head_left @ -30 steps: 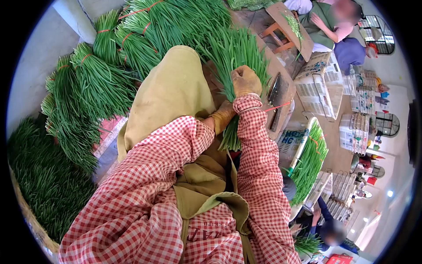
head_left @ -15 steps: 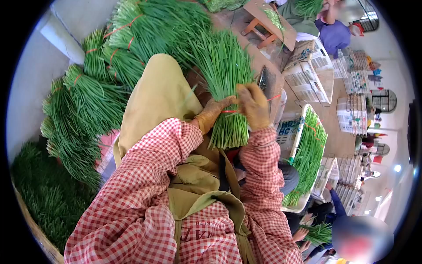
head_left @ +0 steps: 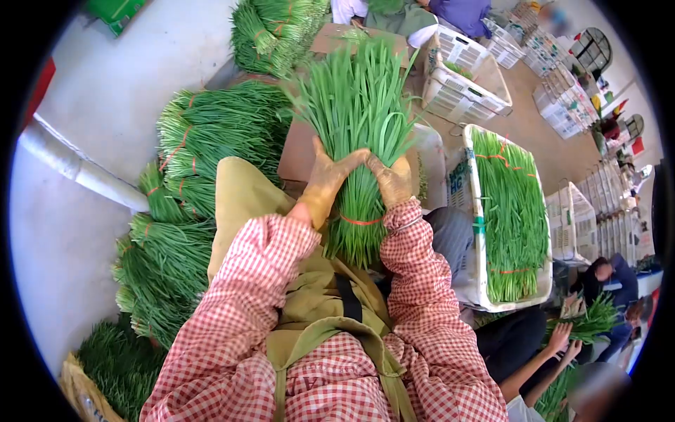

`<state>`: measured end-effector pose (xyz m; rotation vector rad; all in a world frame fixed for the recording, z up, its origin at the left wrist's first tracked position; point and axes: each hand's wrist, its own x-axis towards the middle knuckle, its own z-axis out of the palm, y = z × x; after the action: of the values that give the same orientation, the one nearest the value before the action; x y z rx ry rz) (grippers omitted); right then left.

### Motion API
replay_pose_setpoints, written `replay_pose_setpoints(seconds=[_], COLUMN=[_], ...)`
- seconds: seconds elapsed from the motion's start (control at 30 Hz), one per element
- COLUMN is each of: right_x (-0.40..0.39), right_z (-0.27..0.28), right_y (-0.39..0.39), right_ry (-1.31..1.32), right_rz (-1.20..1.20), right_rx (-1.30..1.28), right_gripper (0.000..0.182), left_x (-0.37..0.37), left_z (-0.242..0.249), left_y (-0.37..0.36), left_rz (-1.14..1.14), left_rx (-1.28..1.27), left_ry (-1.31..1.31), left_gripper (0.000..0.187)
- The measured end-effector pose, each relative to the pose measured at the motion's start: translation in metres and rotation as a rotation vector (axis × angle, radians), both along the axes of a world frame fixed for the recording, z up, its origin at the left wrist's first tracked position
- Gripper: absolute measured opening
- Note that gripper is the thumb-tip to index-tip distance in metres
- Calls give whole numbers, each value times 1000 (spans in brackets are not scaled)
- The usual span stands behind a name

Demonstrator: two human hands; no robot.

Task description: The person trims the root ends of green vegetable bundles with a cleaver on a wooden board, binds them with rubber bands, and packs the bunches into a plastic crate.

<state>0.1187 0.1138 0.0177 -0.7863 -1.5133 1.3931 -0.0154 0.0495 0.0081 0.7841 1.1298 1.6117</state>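
Observation:
A thick bundle of green chives [head_left: 362,119] stands in front of my lap, leaves pointing away and cut ends toward me. An orange-red band [head_left: 361,222] circles it near the cut ends. My left hand [head_left: 329,177], in a stained yellowish glove, is wrapped round the left side above the band. From the right, my right hand [head_left: 394,177], gloved likewise, grips the same bundle, and the two thumbs nearly meet on top of it. The fingers beneath the leaves are hidden.
Tied chive bundles [head_left: 218,133] are piled at my left. On the right stands a white crate [head_left: 475,271] packed with chives; another white crate [head_left: 464,98] is farther off. A co-worker's hands [head_left: 562,341] hold chives at lower right. A pale pole [head_left: 84,169] lies at left.
My right hand has come down from beside the band and now grips the bundle's right side. My left hand sits higher above the band. The view has shifted.

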Motion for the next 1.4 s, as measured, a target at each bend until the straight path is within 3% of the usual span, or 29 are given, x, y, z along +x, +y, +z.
replay_pose_setpoints(seconds=[0.07,0.13,0.17,0.47,0.53,0.57,0.6,0.67,0.7,0.73,0.8,0.83,0.87,0.93,1.0,1.07,1.1,1.13,1.17,1.2,1.27,1.4], right_x=[6,22,33,86,92,93,93,86,75,63,42,35,37,60,95,127,126,126,125,118,93,68], right_z=[-6,-1,1,-45,-39,-37,-37,-35,-30,-21,-7,-23,-20,-12,-44,-62,-68,-73,-78,-88,-109,-38], right_y=[-5,-7,-8,3,4,8,14,24,26,16,-3,0,-2,-2,22,40,39,38,39,35,16,-18], right_ry=[111,222,225,440,391,349,344,362,175,166,-309,20,7,-85,-293,-617,-629,-609,-577,-582,5,309], right_rz=[28,-75,-113,-198,-294,-337,-343,-339,-360,-347,-156,38,65,-67,-183,-54,-43,148,335,331,477,353], right_rx=[-22,-218,-269,-412,-364,-308,-313,-272,-187,-190,23,-42,-39,-40,-124,-276,-270,-496,-722,-720,-712,-819], right_gripper=[51,50,50,58,59,61,61,61,64,64,66,69,69,69,69,70,70,72,74,74,69,69], left_x=[1,-6,1,35,41,41,49,64,79,89,81,73,63,53,49,41,42,41,35,33,33,33], left_z=[13,10,4,-1,4,6,2,-8,-15,-25,-59,-84,-106,-115,-103,-104,-94,-84,-79,-78,-80,-78], left_y=[5,10,10,17,14,6,-2,-23,-32,-33,-18,-15,-14,-18,-28,-33,-36,-38,-44,-44,-44,-45], left_rz=[100,12,118,64,72,-147,-150,-111,-227,-295,-248,-226,-200,-147,-78,-96,-75,-60,-242,-245,-448,-561], left_rx=[0,-57,-71,-34,-195,-56,-63,-292,-274,-171,-355,-350,-380,-396,-302,-338,-312,-286,-272,-269,-231,-206], left_ry=[28,-279,-349,-286,-227,-251,-257,216,57,194,-126,-141,-298,-476,-745,-771,-716,-655,-706,-711,-534,-361], left_gripper=[64,48,36,37,46,72,72,91,104,97,79,79,69,60,56,59,60,61,64,64,64,62])
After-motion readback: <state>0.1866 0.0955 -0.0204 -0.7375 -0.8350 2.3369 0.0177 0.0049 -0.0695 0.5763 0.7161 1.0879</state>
